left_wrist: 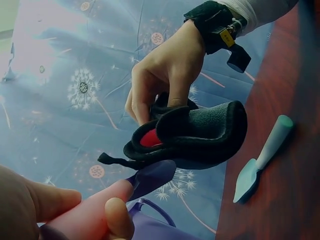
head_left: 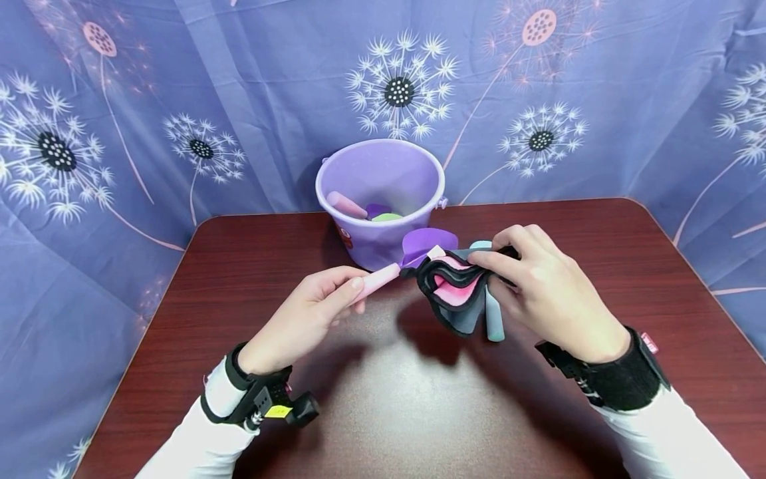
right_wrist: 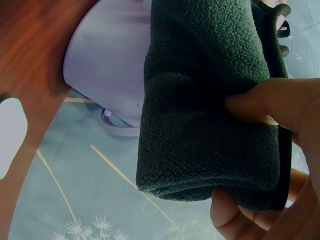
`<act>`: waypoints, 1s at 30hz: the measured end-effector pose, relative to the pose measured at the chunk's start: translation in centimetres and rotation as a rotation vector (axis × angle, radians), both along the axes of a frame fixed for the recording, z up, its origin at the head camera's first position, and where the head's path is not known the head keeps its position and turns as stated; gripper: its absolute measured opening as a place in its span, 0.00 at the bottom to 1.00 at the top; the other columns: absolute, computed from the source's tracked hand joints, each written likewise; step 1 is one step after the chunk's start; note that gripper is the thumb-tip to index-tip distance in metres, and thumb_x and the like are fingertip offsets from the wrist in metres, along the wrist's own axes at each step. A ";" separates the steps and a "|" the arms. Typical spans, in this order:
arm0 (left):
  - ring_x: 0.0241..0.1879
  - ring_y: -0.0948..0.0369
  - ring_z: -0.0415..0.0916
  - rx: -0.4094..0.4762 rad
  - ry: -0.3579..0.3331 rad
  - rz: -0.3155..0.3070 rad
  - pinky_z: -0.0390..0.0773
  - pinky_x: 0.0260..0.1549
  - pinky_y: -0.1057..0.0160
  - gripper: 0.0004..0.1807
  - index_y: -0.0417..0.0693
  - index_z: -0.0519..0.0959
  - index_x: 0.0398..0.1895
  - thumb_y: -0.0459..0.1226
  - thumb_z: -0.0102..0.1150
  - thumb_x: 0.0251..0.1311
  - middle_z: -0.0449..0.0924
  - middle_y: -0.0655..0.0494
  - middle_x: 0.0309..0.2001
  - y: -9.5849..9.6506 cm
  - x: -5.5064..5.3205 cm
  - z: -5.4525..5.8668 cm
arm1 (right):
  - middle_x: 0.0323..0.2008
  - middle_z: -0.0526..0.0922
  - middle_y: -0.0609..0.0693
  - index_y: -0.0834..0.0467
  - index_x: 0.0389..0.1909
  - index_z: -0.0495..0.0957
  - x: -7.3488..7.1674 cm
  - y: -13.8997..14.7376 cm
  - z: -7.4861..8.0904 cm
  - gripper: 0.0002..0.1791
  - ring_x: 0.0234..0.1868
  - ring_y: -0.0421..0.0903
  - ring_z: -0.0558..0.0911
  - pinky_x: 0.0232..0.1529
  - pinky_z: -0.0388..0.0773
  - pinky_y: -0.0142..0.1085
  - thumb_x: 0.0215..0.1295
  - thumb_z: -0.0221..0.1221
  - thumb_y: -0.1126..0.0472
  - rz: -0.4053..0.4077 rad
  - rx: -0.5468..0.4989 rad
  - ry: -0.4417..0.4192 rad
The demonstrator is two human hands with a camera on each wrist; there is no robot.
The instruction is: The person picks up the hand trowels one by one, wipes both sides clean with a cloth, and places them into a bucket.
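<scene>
My left hand point(head_left: 320, 306) pinches the pink handle of a toy shovel point(head_left: 378, 281) between thumb and fingers. Its purple blade points away, toward the cloth. Across from it, my right hand point(head_left: 532, 283) grips a folded grey towel point(head_left: 465, 318) with black edging and a pink inner face. In the right wrist view the thumb presses the towel's point(right_wrist: 200, 130) fuzzy grey side, with fingers beneath. The towel overlaps part of the purple blade in the head view. Under and behind it, a teal shovel point(left_wrist: 273, 142) lies on the table, partly hidden from above.
A lilac bucket point(head_left: 366, 243) stands at the table's back edge, just beyond both hands. Inside are a pink handle point(head_left: 347, 205), a purple piece and a green piece point(head_left: 387, 217). A blue dandelion-print curtain point(head_left: 269, 100) hangs behind the brown table point(head_left: 574, 229).
</scene>
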State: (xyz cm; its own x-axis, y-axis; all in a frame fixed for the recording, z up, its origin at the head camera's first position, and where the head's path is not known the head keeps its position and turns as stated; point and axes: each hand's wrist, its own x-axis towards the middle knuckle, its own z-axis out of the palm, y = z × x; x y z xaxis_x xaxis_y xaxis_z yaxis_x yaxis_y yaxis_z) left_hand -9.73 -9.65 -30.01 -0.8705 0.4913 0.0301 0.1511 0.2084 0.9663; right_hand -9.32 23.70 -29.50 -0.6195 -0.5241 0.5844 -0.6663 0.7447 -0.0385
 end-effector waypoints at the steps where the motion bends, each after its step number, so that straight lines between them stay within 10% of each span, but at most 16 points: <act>1: 0.21 0.60 0.58 -0.003 0.000 0.003 0.59 0.21 0.67 0.13 0.50 0.80 0.47 0.45 0.48 0.76 0.73 0.45 0.31 0.1 0.0 0.0 | 0.43 0.74 0.52 0.54 0.49 0.85 0.0 -0.1 -0.1 0.18 0.44 0.51 0.72 0.33 0.74 0.41 0.61 0.54 0.64 0.002 0.001 -0.001; 17: 0.35 0.59 0.70 -0.144 0.109 0.041 0.70 0.35 0.60 0.13 0.60 0.81 0.48 0.52 0.52 0.72 0.70 0.55 0.30 1.2 0.3 -0.6 | 0.44 0.74 0.50 0.52 0.51 0.84 0.1 -1.0 -0.6 0.20 0.44 0.48 0.72 0.38 0.73 0.39 0.61 0.51 0.64 0.036 0.009 -0.043; 30: 0.49 0.66 0.77 -0.170 0.210 -0.050 0.73 0.50 0.61 0.11 0.54 0.78 0.53 0.44 0.53 0.73 0.81 0.63 0.49 1.1 0.3 -1.1 | 0.40 0.72 0.48 0.56 0.51 0.84 0.2 -1.1 -0.4 0.19 0.39 0.43 0.70 0.40 0.68 0.37 0.59 0.54 0.65 0.061 -0.051 -0.054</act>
